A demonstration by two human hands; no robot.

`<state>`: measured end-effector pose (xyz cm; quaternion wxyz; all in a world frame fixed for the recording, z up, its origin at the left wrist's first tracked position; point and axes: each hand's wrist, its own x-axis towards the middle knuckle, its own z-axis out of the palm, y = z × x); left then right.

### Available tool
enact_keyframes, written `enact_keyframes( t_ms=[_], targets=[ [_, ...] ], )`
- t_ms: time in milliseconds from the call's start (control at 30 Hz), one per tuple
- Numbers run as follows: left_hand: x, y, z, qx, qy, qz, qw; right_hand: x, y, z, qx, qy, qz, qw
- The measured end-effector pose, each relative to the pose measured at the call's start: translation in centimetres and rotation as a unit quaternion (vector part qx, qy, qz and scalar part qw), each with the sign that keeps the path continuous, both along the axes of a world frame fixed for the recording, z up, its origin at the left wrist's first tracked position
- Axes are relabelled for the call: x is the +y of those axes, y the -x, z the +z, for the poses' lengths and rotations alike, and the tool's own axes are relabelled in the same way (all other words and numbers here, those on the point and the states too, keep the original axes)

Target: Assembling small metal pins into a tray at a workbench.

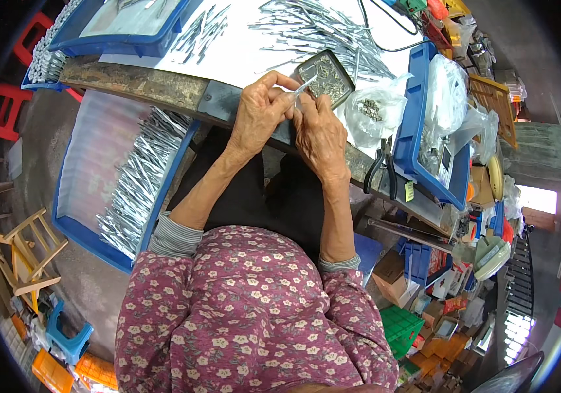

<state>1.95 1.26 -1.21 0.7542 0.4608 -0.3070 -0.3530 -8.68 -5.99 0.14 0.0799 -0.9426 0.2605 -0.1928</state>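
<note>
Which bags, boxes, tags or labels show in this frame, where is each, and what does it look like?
Clear plastic bag: on the bench right of the hands, crumpled, small metal parts inside.
Larger clear bags: in the blue tray at right, bunched.
Yellow tag: at that tray's near edge, small rectangle.
Cardboard box: on the floor, lower right, brown.

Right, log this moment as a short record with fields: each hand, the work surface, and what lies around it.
left hand: left hand pinches a thin clear plastic piece at the bench edge
right hand: right hand meets the left at the same piece
in front of hands: small metal tray of tiny metal parts
bench top: scattered silvery metal pieces on white sheet
right of hands: clear bag of small parts, black-handled pliers, blue bin
lower left: blue tray with a row of silvery pieces
</note>
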Motion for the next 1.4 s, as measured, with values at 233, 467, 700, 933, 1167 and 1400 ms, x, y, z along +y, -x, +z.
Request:
enact_keyframes(
  t_ms=[233, 467, 700, 933, 1167, 1400],
  targets=[
    [0.0, 0.0, 0.2, 0.014, -0.006, 0.002, 1.000, 0.3, 0.1, 0.3, -0.006, -0.003, 0.009, 1.000],
    [-0.2, 0.0, 0.4, 0.031, -0.016, 0.002, 0.999, -0.5, 0.3, -0.4, -0.113, -0.092, 0.040, 0.989],
    [-0.3, 0.1, 0.7, 0.048, -0.032, -0.010, 0.998, -1.0, -0.1, -0.8, -0.150, -0.115, 0.043, 0.981],
    [-0.6, 0.7, 0.6, 0.073, -0.022, -0.032, 0.997, -0.6, 0.5, 0.0, -0.282, -0.361, -0.042, 0.888],
    [-0.6, 1.2, 0.8, 0.081, -0.035, -0.066, 0.994, -0.4, 0.9, 0.4, -0.381, -0.401, -0.030, 0.833],
    [-0.7, 1.4, 0.7, 0.074, -0.029, -0.066, 0.995, -0.2, 0.9, 0.3, -0.408, -0.400, -0.033, 0.820]
  ],
)
